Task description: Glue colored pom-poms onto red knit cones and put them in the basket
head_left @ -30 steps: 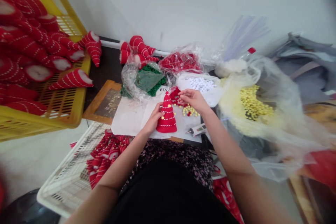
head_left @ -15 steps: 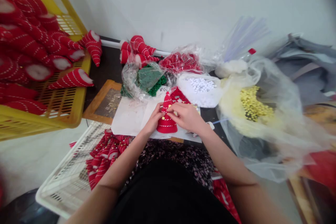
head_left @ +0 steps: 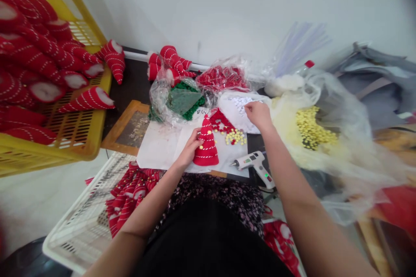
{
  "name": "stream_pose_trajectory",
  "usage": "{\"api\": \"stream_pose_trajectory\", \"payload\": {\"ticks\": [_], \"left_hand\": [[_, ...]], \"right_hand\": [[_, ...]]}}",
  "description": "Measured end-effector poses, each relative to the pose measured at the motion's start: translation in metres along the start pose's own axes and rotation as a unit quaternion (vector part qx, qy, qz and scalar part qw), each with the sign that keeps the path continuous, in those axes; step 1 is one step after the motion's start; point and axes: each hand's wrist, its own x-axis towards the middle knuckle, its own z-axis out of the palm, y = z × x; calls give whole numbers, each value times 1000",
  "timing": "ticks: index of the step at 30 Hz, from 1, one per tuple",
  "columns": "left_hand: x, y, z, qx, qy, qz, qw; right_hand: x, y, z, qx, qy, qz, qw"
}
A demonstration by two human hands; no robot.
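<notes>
My left hand is wrapped round the left side of a red cone-shaped felt tree with white stitched lines and a few yellow balls on its front. It stands upright on white paper. Over an open white bag of small white pompoms, my right hand has its fingertips pinched together; whether a pompom is between them is hidden. Loose yellow and red pompoms lie on the paper right of the tree. A white glue gun rests at the table's front edge, its nozzle pointing left.
A yellow crate heaped with red cones stands on the left. Below it, a white basket holds more decorated cones. Plastic bags of green pompoms, red pompoms and yellow pompoms surround the paper. A wooden-framed board lies left.
My right hand has left the tree and moved right and away from me to the white pompoms. The glue gun and loose pompoms now show fully. My left hand stays on the tree.
</notes>
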Motion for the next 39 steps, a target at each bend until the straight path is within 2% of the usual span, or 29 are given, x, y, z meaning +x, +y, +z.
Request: {"api": "stream_pose_trajectory", "payload": {"ticks": [3,6,14,17,20,23,24,27,31,35,39], "left_hand": [[0,0,0,-11,0,-2,1000],[0,2,1,-14,3,-2,1000],[0,1,2,-14,1,-7,1000],[1,0,1,-10,0,-5,1000],[0,-1,0,-12,4,-7,1000],[0,-1,0,-10,7,-6,1000],[0,-1,0,-8,7,-5,1000],[1,-1,0,2,6,4,1000],[1,0,-2,31,4,41,999],[0,3,-2,50,1,53,997],[0,3,-2,45,1,55,997]], "right_hand": [[15,22,14,-19,-43,8,999],[15,30,23,-26,-73,4,997],[11,36,21,1,-99,0,995],[12,35,14,17,-78,8,997],[6,26,1,38,-25,27,999],[-18,2,-14,162,48,35,985],[-31,-10,-18,219,57,24,974],[-75,-51,-21,346,-18,-63,936],[-114,-87,-7,377,-49,-194,904],[-121,-91,4,344,-57,-269,898],[-120,-85,0,333,-67,-314,886]]}}
